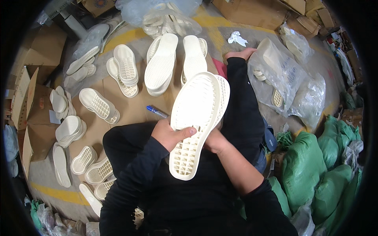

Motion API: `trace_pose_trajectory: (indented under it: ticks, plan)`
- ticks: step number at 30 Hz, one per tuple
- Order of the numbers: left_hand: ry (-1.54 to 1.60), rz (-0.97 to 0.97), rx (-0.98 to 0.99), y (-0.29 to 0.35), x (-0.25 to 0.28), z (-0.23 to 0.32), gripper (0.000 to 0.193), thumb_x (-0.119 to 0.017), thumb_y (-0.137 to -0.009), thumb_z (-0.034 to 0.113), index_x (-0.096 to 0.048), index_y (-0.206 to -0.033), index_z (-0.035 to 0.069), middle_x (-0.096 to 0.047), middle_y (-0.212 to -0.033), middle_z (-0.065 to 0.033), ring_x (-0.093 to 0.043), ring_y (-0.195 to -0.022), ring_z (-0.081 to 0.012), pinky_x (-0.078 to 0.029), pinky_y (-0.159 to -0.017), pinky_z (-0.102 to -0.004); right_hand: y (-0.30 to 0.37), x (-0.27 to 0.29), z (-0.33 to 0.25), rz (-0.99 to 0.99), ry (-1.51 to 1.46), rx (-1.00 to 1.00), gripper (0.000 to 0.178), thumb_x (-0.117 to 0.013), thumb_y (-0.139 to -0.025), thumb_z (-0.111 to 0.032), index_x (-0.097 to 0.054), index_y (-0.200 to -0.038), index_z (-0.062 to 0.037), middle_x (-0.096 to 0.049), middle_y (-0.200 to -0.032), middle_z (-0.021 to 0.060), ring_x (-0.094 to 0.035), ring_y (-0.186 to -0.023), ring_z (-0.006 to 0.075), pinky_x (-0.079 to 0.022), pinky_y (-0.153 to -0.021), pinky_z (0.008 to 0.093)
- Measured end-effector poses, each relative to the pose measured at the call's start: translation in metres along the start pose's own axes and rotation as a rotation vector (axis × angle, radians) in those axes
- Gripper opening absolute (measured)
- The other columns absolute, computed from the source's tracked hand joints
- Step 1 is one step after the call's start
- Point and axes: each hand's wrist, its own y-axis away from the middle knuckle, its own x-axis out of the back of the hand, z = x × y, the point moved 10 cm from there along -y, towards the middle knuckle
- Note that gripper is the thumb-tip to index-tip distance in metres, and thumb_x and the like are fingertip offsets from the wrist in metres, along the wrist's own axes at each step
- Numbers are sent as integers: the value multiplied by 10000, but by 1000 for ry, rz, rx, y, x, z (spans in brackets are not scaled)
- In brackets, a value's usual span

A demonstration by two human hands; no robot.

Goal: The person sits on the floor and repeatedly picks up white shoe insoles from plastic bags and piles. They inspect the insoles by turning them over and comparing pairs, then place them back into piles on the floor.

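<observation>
A pair of white shoe soles (pixel 193 104), one lying over the other, is held up in front of my lap with the gridded hollow side facing me. My left hand (pixel 169 133) is closed on their left edge, its thumb pressed on the upper sole near the grid. From the right, my right hand (pixel 215 141) grips the soles' edge; its fingers are hidden behind them. Just beyond my left hand, a blue marker pen (pixel 156 111) rests on flattened cardboard (pixel 136 108). Past the held pair stand two more stacks of soles, a left stack (pixel 161 65) and a right stack (pixel 194 57).
Several loose soles (pixel 98 103) lie in pairs to my left, beside an open cardboard box (pixel 41 129). Clear plastic bags (pixel 281 74) with soles are at the right, and green sacks (pixel 303 169) pile up at the lower right. Bagged soles (pixel 169 21) lie at the far side.
</observation>
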Motion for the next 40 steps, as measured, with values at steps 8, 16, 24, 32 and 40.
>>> trace_pose_trajectory:
  ticks: [8, 16, 24, 32, 40]
  plan:
    - [100, 154, -71, 0, 29, -1, 360, -667, -984, 187, -607, -1248, -50, -703, -1117, -129, -681, -958, -171, -548, -846, -313, -4, 13, 13, 87, -234, 8, 496, -557, -1041, -321, -484, -1411, 3, -577, -1334, 169, -582, -1219, 235, -502, -1007, 385]
    - [375, 105, 23, -7, 79, -56, 364, -594, -958, 46, -563, -1313, -29, -698, -1141, -139, -704, -971, -199, -574, -857, -339, 24, 28, -147, 220, 651, 451, 242, -593, -929, -6, -624, -1158, 66, -695, -1067, 119, -670, -941, 187, -523, -856, 304]
    - [953, -157, -266, 32, 57, -38, 550, -674, -965, 314, -528, -1399, 9, -674, -1257, -137, -669, -1095, -230, -521, -984, -365, 66, -161, -110, -549, 1829, 948, 432, -620, -712, 10, -630, -1143, -23, -534, -1357, 197, -391, -1395, 453, -256, -1149, 658]
    - [1060, 909, -640, 144, 257, -72, 471, -702, -904, 87, -518, -1324, -18, -672, -1150, -148, -683, -1011, -255, -562, -899, -392, 19, -165, -118, -314, 1570, 994, 411, -584, -805, 63, -592, -1213, 19, -553, -1387, 240, -462, -1345, 470, -369, -1116, 525]
    - [847, 1758, -596, 313, 496, -110, 396, -804, -830, 264, -610, -1066, 11, -615, -663, -85, -574, -447, -218, -534, -435, -337, -55, 32, -143, 66, 1774, 452, 435, -645, -807, 5, -614, -1241, 23, -567, -1376, 228, -499, -1322, 416, -372, -1123, 501]
